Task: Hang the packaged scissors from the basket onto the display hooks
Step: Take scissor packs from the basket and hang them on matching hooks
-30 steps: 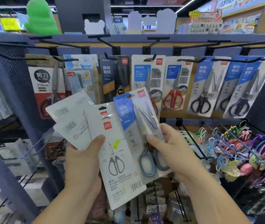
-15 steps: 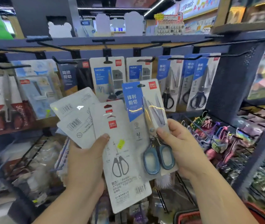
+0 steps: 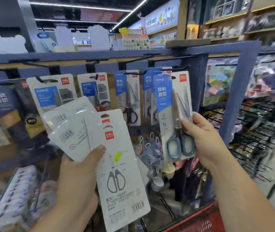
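Corner of red basket (image 3: 198, 222) well below the display hooks (image 3: 178, 68); contents hidden. Raised right hand (image 3: 205, 136), grip pinching blue-handled scissors pack (image 3: 172, 104) upright just under those hooks. Lower left hand (image 3: 78, 178), grip clamping fanned scissors packs (image 3: 116, 173), thumb across.

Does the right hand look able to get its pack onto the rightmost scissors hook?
Probably yes: the right hand holds the blue-handled pack just below that hook, with nothing between them.
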Tool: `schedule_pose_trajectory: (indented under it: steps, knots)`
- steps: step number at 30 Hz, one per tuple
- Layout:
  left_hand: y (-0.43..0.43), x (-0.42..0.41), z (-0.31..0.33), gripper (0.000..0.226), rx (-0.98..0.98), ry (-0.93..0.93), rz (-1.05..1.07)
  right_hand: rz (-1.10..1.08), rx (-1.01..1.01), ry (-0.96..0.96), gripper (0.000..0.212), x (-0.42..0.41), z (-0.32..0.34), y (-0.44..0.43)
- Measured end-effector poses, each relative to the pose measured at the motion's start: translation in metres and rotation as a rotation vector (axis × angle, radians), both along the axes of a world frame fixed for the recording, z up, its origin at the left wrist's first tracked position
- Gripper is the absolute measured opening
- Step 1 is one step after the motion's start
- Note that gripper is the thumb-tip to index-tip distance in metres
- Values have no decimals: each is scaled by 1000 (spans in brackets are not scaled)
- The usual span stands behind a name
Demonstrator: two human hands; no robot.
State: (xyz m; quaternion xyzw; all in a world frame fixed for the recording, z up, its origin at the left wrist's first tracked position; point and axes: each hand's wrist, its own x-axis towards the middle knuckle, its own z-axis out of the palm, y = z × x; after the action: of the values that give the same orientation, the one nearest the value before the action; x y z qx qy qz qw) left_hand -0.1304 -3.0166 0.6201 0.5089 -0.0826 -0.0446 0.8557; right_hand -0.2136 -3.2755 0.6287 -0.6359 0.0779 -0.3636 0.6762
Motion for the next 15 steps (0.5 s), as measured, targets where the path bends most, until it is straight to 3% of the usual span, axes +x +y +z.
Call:
schedule_pose_trajectory:
  steps: [4,7,10,15]
  knots:
    - [-33,0,7,42,-6,-22,6,-117,-18,-55,6,10,24,-37]
    - [-53,-2,15,40,-9,-41,-22,-161,-82,-23,27,15,28,-54]
    - [-63,-3,23,41,-10,-49,-59,-175,-105,7,24,16,26,-66]
    - [-68,-6,28,39,10,-79,-71,-261,-75,23,38,15,25,-74]
